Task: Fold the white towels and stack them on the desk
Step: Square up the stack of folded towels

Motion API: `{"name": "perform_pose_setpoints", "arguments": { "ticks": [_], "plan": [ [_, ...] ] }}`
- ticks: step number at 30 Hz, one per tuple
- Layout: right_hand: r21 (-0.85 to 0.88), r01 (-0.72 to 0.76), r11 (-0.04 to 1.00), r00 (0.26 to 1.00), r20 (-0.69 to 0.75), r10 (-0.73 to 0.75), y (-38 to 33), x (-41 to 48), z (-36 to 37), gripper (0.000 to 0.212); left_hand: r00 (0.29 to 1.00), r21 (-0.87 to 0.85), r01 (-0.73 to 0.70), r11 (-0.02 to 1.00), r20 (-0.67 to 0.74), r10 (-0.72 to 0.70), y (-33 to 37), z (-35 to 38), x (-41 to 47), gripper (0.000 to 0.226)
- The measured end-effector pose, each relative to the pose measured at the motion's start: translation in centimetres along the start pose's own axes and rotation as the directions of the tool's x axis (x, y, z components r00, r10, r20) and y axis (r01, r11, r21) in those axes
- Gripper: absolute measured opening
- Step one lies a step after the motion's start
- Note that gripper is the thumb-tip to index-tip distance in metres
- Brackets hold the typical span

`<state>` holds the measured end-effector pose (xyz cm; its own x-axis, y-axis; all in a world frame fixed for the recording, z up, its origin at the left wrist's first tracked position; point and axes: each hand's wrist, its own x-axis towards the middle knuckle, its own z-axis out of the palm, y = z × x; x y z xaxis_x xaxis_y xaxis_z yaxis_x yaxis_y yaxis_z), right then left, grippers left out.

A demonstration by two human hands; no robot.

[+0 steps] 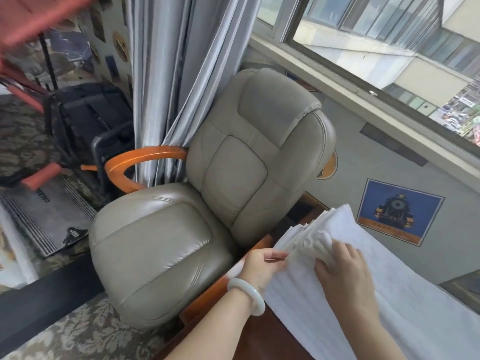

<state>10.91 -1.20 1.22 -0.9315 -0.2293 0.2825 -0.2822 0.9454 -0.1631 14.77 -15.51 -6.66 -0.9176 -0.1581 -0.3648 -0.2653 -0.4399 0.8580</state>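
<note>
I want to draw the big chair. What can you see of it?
The chair is big and padded, in grey-beige stuff that looks like leather, shiny and a little creased. It has a wide seat, a tall back with stitched panels and curved orange wooden armrests. Nobody sits on it. It stands by the window, and a grey curtain hangs against one armrest. White towels, gripped by the left hand and right hand, lie near the other armrest.

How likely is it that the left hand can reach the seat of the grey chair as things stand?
Probably yes. The left hand pinches the white towels just beside the seat; only the low wooden armrest lies between them. It would first have to let go.
</note>
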Motion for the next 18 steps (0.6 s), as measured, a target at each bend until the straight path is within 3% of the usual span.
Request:
{"name": "perform_pose_setpoints", "arguments": {
  "ticks": [2, 6, 9, 14, 16, 18],
  "plan": [
    [-0.095, 0.059, 0.994, 0.998, 0.037, -0.056, -0.3, -0.9, 0.7, 0.041, 1.0, -0.012, -0.017, 1.0, -0.004, 0.017, 0.1, 0.1, 0.0, 0.022],
    [-0.225, 0.051, 0.973, 0.996, 0.086, -0.032, -1.3, -3.3, 2.9, 0.098, 0.976, -0.128, 0.066, 0.99, -0.196, -0.09, -0.4, -0.3, 0.6, 0.03],
    [-0.31, 0.011, 0.951, 0.998, 0.061, 0.008, -1.4, -3.3, 3.7, 0.117, 0.943, -0.02, 0.121, 0.992, -0.309, -0.121, -2.3, -1.3, 1.5, 0.038],
    [-0.339, -0.051, 0.94, 0.993, 0.086, 0.085, -2.4, -1.9, 2.9, 0.095, 0.974, -0.08, 0.146, 0.986, -0.161, -0.157, -2.8, -1.0, 0.3, 0.041],
    [-0.231, -0.1, 0.968, 0.995, 0.0, 0.102, -2.1, -1.3, 2.0, 0.082, 0.976, -0.16, 0.131, 0.978, -0.155, -0.156, -2.9, -1.0, 0.3, 0.04],
    [-0.194, -0.093, 0.977, 0.994, -0.07, 0.08, -1.5, -1.4, 1.9, 0.082, 0.959, -0.236, 0.143, 0.961, -0.209, -0.194, -3.0, -1.2, 0.5, 0.037]
  ]
}}
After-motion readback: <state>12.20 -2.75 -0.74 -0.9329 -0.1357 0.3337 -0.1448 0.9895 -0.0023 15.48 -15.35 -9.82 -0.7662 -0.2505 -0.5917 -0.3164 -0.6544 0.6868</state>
